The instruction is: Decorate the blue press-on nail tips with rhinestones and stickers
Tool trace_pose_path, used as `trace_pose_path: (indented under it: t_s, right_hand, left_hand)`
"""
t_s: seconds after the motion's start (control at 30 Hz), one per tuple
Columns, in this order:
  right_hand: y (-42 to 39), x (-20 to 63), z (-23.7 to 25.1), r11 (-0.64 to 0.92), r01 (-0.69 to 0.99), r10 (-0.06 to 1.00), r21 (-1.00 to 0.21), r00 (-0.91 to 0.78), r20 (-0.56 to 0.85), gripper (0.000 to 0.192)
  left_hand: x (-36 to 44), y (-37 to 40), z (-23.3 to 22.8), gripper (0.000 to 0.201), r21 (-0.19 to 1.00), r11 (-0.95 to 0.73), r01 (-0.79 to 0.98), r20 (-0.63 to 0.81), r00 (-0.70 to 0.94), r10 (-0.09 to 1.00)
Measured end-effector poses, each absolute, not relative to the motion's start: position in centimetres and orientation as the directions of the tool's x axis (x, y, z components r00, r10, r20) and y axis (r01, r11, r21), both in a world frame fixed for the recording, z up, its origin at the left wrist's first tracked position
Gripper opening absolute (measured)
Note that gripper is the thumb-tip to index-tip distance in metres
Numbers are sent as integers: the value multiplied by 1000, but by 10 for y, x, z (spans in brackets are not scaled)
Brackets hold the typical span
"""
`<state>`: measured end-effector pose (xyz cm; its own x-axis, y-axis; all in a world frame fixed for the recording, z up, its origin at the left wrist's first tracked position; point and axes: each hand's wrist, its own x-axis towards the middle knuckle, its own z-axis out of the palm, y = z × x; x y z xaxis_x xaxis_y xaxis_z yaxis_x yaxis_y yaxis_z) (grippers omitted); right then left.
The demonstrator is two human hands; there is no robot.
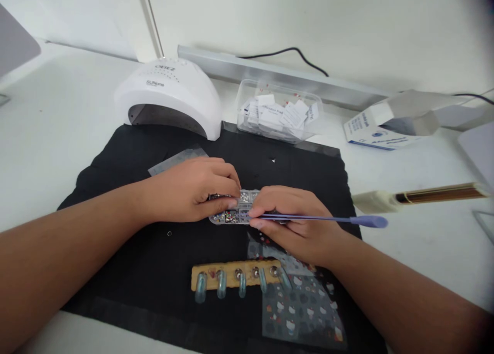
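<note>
A clear compartment case (232, 217) of small rhinestones lies on the black mat (170, 271), partly hidden by both hands. My left hand (203, 189) is closed on its left end, thumb on the near side and fingers curled over the far side. Purple tweezers (328, 218) are pinched in my right hand (295, 217), with their tips pointing left over the near row of compartments. Closer to me, a wooden strip (227, 271) carries several shiny blue-green nail tips (221, 284) in a row.
A white nail lamp (170, 91) stands at the back left, beside a clear tub (278, 109) of small packets. Right of these is an open carton (389, 122). A brush-like item (420, 195) lies at right. Printed sticker sheets (303, 307) spread under my right forearm.
</note>
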<state>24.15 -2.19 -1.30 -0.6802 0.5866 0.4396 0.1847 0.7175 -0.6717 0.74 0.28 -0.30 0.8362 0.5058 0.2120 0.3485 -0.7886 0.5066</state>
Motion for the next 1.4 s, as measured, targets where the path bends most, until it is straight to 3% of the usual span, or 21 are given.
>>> trace_pose_path:
  t_s: [1.4]
  right_hand:
    - [-23, 241, -10, 713, 227, 598, -664, -691, 407, 6]
  left_hand:
    - [8, 3, -4, 20, 495, -795, 351, 212, 838, 502]
